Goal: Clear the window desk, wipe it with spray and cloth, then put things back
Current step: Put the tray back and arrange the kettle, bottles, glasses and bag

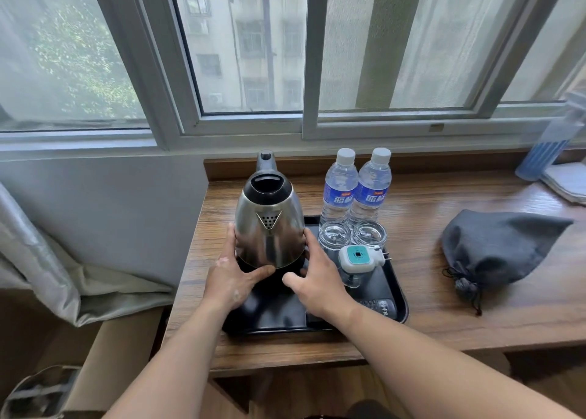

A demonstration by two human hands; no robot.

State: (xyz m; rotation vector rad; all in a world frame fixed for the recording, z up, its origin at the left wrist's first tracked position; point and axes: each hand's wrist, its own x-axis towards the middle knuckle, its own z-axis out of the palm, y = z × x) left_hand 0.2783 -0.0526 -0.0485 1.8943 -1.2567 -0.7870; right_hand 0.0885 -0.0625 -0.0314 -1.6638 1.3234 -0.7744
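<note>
Between both hands, seen from the head camera, a steel kettle [269, 225] stands at the left end of a black tray [401, 304] on the wooden window desk [444, 323].

Progress, as a judgement: the desk is fully loaded, so either clearing has only begun or the things are already back, and this one view does not settle which. No wet streaks show on the wood.

Just right of the right fingertips, on the same tray, are two upturned glasses [334, 233]. Two water bottles [339, 187] stand behind them, with a white plug-in device [356, 257] in front. Well beyond those fingers to the right a grey drawstring bag [498, 247] lies on the desk. At the far right edge are a blurred blue spray bottle [551, 143] and a folded cloth [567, 181], neither being touched.

Both forearms reach forward from the bottom of the view. The left hand [234, 279] wraps the kettle's left flank, fingers curled up its side and thumb laid along the front of its base. The right hand [314, 279] mirrors it, fingers curved round the right flank, while its thumb sticks out toward the viewer, apparently off the metal. Whether the kettle rests on its dark base or is lifted off it cannot be told.
</note>
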